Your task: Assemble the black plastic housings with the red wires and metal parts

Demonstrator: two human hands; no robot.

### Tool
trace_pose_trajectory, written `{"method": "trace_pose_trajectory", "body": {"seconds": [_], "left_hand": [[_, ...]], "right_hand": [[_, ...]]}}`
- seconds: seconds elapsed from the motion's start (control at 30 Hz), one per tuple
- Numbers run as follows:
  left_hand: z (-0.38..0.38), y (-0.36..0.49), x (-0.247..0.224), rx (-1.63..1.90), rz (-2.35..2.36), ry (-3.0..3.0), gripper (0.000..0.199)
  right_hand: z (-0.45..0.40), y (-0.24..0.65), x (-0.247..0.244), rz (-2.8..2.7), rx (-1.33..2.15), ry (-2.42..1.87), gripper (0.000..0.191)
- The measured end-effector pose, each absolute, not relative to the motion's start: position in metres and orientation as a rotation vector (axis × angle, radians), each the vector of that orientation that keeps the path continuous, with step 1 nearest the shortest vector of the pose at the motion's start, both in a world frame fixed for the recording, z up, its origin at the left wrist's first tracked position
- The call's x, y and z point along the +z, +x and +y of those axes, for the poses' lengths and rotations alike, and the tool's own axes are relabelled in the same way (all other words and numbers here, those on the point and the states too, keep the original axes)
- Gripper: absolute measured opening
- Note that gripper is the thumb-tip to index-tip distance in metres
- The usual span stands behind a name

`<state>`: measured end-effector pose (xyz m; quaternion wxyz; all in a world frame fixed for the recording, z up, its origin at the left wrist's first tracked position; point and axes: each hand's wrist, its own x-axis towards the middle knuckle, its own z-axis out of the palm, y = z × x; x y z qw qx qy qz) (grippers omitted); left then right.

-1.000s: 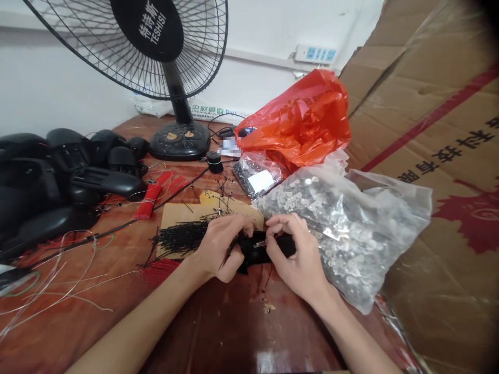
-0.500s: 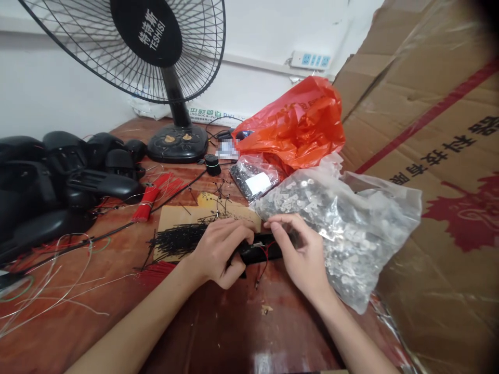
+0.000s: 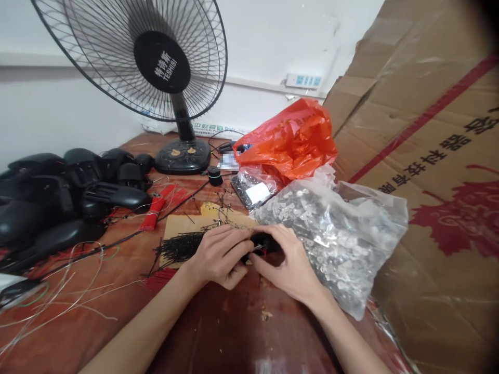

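A black plastic part (image 3: 268,244) with a bit of red wire lies between my two hands, mostly covered by them. My left hand (image 3: 224,255) is closed on its left end, fingers bent. Around the right end curls my right hand (image 3: 286,259), thumb and fingers closed on the same part near a small metal piece (image 3: 257,249). Left of my left hand, a bundle of black wires (image 3: 181,246) rests on a cardboard sheet (image 3: 173,226), with red wires (image 3: 161,279) just below.
A clear bag of metal pieces (image 3: 335,228) lies right of my hands, a red plastic bag (image 3: 292,140) behind it. Black housings (image 3: 81,197) pile up at left. A fan (image 3: 183,156) stands at the back; a large carton (image 3: 429,171) is at right.
The view has shifted, so the fan and bags sit lower in it. My right hand has moved left, closer to my left hand, its fingers now covering more of the black part and red wire.
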<state>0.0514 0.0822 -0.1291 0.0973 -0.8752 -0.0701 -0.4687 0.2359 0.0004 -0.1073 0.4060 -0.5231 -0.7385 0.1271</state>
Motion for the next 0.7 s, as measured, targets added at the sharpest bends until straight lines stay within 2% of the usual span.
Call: {"method": "trace_pose_trajectory", "body": {"seconds": [0.13,0.33,0.47,0.57,0.7], "left_hand": [[0.084,0.049,-0.129,-1.613,-0.469,-2.901,0.027],[0.087,0.045,-0.13,-1.791,-0.746,-3.051,0.016],[0.088,0.045,-0.132,-1.961,-0.858,-3.033,0.013],[0.088,0.047,-0.133,-2.218,-1.004,-2.914,0.019],[0.092,0.05,-0.134,-2.644,-1.357,-2.425,0.026]], "right_hand": [[0.001,0.24,-0.109,-1.956,0.387,-1.264,0.066],[0.01,0.24,-0.118,-2.039,0.42,-1.273,0.038],[0.014,0.228,-0.113,-2.08,0.284,-1.384,0.02],[0.023,0.22,-0.1,-2.05,0.214,-1.472,0.018],[0.067,0.215,-0.078,-1.888,0.204,-1.609,0.022]]}}
